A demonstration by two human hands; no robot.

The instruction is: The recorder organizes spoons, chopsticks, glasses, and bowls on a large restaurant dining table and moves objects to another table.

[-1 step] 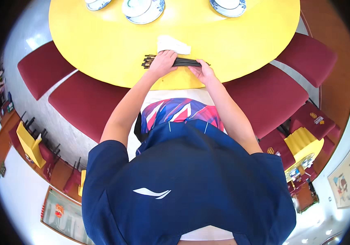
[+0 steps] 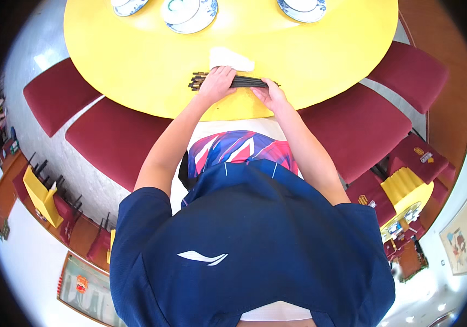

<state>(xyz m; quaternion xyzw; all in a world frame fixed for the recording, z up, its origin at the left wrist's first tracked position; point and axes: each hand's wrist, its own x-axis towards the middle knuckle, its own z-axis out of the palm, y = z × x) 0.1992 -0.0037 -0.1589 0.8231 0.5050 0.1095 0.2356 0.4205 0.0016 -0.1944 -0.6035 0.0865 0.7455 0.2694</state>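
Note:
A bundle of dark chopsticks (image 2: 244,82) lies crosswise on the yellow round table (image 2: 135,65), near its front edge. My left hand (image 2: 217,82) grips the left part of the bundle, whose ends stick out past my fingers. My right hand (image 2: 269,95) holds the right end, where the tips poke out. A folded white napkin (image 2: 231,59) rests on the table just behind my left hand.
Blue-and-white bowls on saucers stand at the table's far side: one in the middle (image 2: 189,12), one right (image 2: 301,6), one left (image 2: 127,5). Dark red chairs (image 2: 116,136) (image 2: 356,128) ring the table on both sides of me.

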